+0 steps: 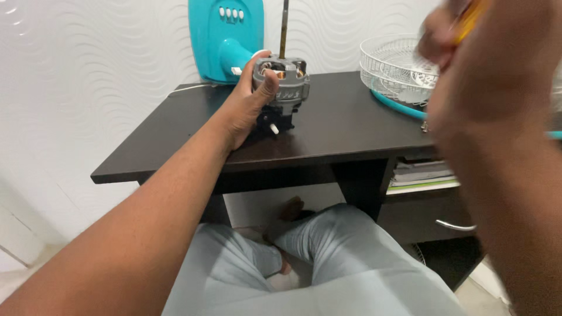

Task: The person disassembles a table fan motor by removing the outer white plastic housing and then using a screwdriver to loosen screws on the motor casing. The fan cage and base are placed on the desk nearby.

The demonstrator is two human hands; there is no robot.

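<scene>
Fan motor [284, 85] in left hand [249, 108]

Dark desk [328, 137]: motor [284, 88], white grille [393, 64].

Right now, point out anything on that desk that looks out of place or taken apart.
The fan motor stands bare on the dark desk, out of its teal housing, left hand gripping it. The white wire grille lies detached at the desk's right end.

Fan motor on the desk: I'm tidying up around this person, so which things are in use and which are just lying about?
In use:
fan motor, gripped by the left hand
yellow-handled tool, blurred, in the right hand

Lying about:
white fan grille
teal fan body
stacked books
</scene>
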